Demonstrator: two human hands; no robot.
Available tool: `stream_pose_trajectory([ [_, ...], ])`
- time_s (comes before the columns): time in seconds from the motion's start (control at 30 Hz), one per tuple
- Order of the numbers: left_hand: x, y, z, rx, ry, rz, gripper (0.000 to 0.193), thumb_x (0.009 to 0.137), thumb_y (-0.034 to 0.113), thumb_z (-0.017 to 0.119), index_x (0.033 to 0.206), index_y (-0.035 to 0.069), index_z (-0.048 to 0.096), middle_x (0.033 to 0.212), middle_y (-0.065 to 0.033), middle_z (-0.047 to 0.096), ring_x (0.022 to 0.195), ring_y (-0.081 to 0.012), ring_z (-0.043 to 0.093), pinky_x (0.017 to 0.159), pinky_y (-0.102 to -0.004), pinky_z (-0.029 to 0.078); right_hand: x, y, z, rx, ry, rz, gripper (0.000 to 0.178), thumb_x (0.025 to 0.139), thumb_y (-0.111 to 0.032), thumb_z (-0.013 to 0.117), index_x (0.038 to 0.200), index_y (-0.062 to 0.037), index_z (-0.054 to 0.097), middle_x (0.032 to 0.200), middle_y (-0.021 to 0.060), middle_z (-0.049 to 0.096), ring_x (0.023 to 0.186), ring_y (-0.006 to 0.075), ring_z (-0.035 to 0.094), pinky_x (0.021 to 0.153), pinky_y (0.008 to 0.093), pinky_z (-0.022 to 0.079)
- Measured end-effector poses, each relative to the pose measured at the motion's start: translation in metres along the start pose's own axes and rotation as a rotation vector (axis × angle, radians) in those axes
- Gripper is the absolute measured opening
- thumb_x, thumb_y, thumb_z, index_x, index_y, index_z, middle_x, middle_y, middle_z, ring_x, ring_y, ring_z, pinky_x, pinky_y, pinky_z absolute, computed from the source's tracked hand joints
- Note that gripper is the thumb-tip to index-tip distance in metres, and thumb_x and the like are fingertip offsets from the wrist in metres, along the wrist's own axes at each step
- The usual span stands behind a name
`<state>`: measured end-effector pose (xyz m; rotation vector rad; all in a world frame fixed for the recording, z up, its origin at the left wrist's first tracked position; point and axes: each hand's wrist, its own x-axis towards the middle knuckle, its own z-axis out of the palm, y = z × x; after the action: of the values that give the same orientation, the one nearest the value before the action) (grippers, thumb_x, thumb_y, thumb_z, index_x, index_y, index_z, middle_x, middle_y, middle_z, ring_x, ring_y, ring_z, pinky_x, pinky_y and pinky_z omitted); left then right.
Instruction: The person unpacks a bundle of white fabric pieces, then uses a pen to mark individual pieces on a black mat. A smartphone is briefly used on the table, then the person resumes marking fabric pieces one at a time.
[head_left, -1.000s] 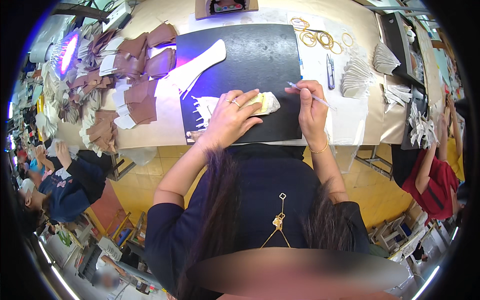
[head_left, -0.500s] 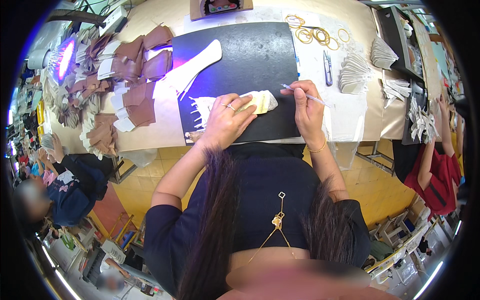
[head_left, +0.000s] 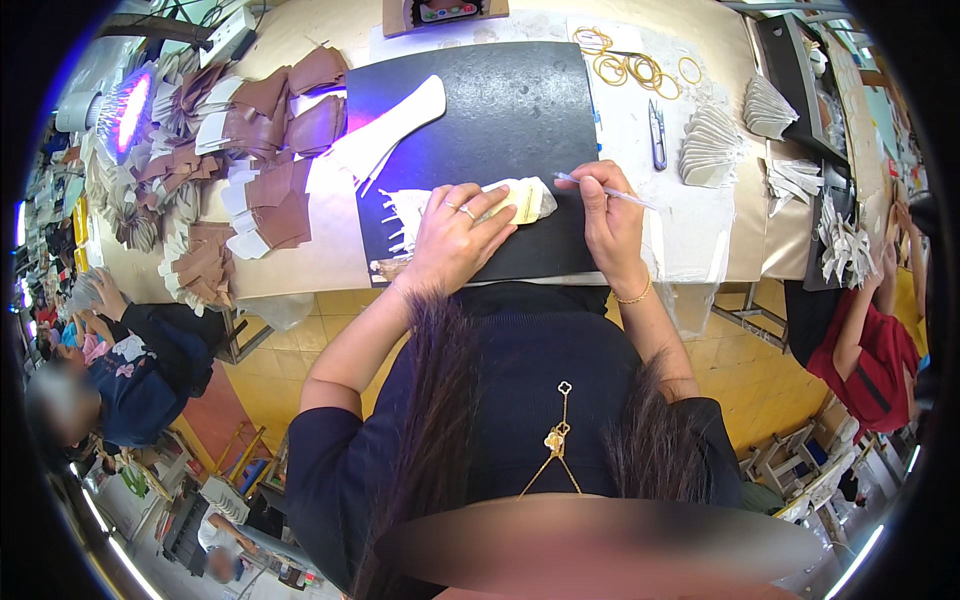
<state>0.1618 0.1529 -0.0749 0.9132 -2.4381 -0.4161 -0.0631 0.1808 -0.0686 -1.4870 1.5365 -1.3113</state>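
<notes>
My left hand (head_left: 458, 235), a ring on one finger, is closed over a pale yellowish-white bundle (head_left: 528, 203) on the black mat (head_left: 490, 110), pressing it down. Its right end looks wrapped in clear, crinkled material. White narrow strips (head_left: 398, 212) fan out past the hand's left side; whether they belong to the bundle is hidden. To the right, my right hand (head_left: 610, 215) pinches a slim, pale pen-like stick (head_left: 632, 200). Its tip points left, just short of the bundle's right end. A white curved piece (head_left: 415, 112) with narrow straps lies on the mat's upper left.
Stacks of brown and white cut pieces (head_left: 262, 125) cover the table's left, beside a glowing lamp (head_left: 127, 118). On the right lie thread snips (head_left: 657, 135), yellow bands (head_left: 635, 70) and fanned pale pieces (head_left: 708, 148). A phone (head_left: 447, 10) stands at the back. Other people sit on both sides.
My right hand and the stick have shifted slightly left, bringing the tip nearer the bundle. My left hand stays in place on the bundle.
</notes>
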Motion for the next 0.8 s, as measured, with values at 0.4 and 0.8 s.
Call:
stream_pose_trajectory([
  [0.4,0.001,0.014,0.001,0.127,-0.062,-0.04,0.023,0.088,0.019,0.069,0.108,0.008,0.07,0.123,-0.0084,0.068,0.11,-0.0266,0.06,0.094,-0.0459,0.046,0.007,-0.007,0.01,-0.25,-0.222,-0.318,0.015,0.091,-0.016,0.072,0.082,-0.0046,0.066,0.079,0.0073,0.067,0.076,0.0274,0.063,0.081,0.0387,0.048],
  [0.8,-0.006,0.015,0.007,0.073,-0.021,-0.049,0.029,0.08,0.011,0.066,0.107,0.005,0.069,0.125,-0.0138,0.065,0.114,-0.0307,0.059,0.096,-0.0457,0.047,0.026,-0.007,0.009,-0.17,-0.117,-0.187,0.019,0.097,-0.02,0.066,0.089,-0.0022,0.067,0.081,0.0085,0.067,0.071,0.027,0.065,0.068,0.0358,0.05],
])
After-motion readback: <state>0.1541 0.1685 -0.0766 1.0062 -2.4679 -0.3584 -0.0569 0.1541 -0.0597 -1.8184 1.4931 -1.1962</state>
